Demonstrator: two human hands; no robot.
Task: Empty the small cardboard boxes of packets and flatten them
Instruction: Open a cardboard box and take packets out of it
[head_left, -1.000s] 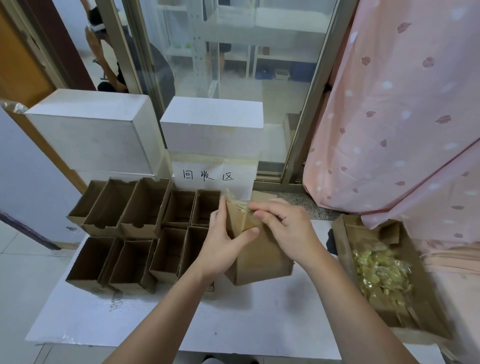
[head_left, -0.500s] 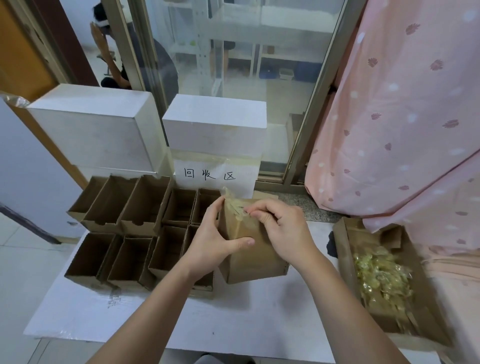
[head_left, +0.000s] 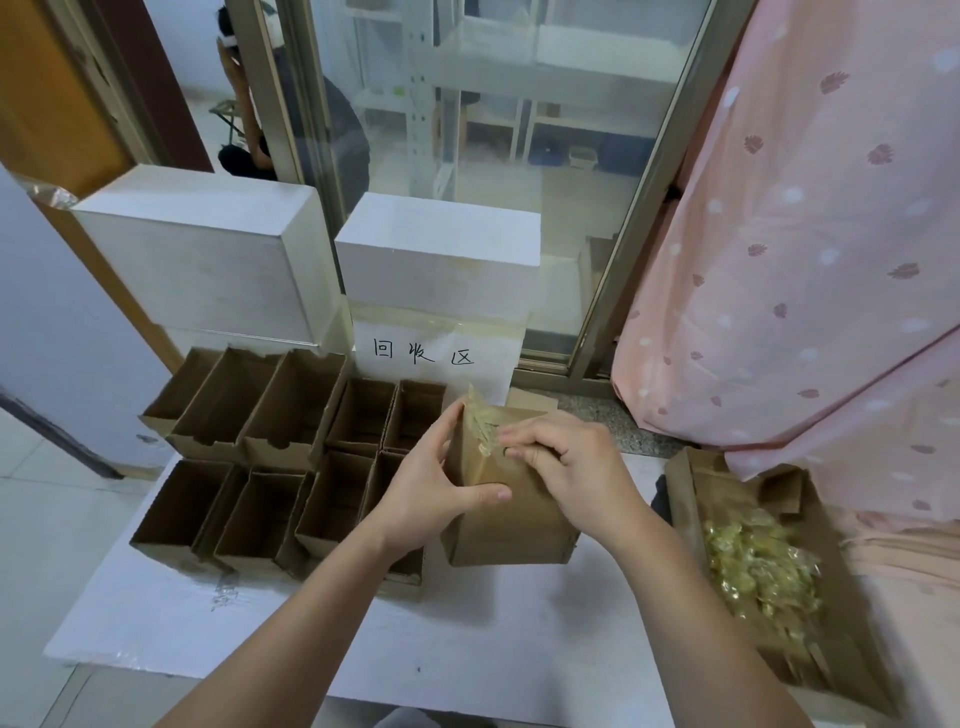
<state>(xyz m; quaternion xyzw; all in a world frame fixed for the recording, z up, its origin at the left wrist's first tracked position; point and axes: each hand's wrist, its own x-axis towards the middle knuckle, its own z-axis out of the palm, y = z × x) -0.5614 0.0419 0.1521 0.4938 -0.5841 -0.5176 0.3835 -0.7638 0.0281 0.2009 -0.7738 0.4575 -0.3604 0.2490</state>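
I have the closed brown cardboard box (head_left: 511, 512) standing on the white tabletop (head_left: 291, 623), just right of the cluster of open empty brown boxes (head_left: 270, 457). My left hand (head_left: 441, 491) wraps its left side, fingers curled behind and thumb pressed flat across the front face. My right hand (head_left: 571, 467) sits on the top edge, fingertips pinching at the crinkled yellowish tape (head_left: 480, 423) that seals the flap; whether I truly have the tape's end between my fingertips I cannot tell.

The likely trouble is that tape. If I tug at a shallow angle it may shred into slivers or strip the card's skin instead of lifting clean. A hard upward jerk could tip the box toward me, since only one hand steadies it. If the flap bursts open suddenly, packets may spill onto the table rather than into the brown cardboard tray of yellow packets (head_left: 758, 577) on my right. My left elbow is also near the empty boxes and could knock them.
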